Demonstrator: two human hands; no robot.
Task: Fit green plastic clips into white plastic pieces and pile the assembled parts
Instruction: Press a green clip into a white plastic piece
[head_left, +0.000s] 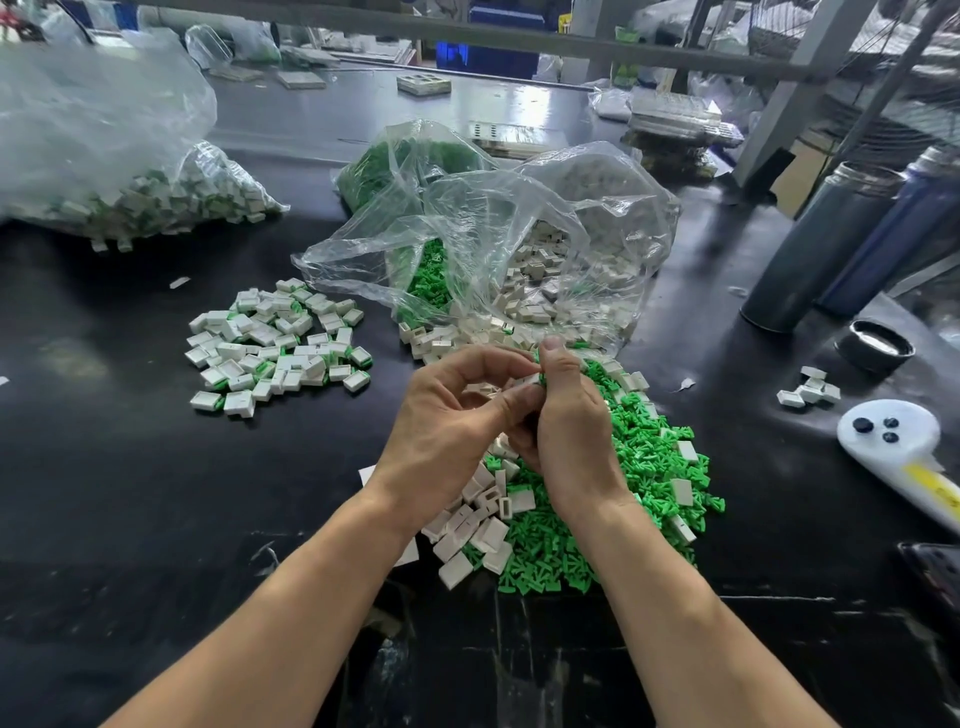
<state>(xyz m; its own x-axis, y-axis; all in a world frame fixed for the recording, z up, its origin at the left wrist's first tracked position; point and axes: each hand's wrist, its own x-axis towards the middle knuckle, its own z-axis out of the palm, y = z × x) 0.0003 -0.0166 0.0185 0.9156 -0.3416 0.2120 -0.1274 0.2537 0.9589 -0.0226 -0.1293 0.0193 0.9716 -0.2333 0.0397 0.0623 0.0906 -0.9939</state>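
From your head camera, your left hand (447, 415) and right hand (566, 421) meet above the black surface (130, 493). Both have curled fingers, pinching one white piece (529, 380) between them — a bit of green clip (540, 375) peeks out at your right thumb. Right under your hands lies a heap of green clips (597, 509) with loose white pieces (483, 514) mixed in. Left of your left hand sits the pile of finished parts (275, 343). Just past your fingers — an open clear bag (493, 234) spills more of both.
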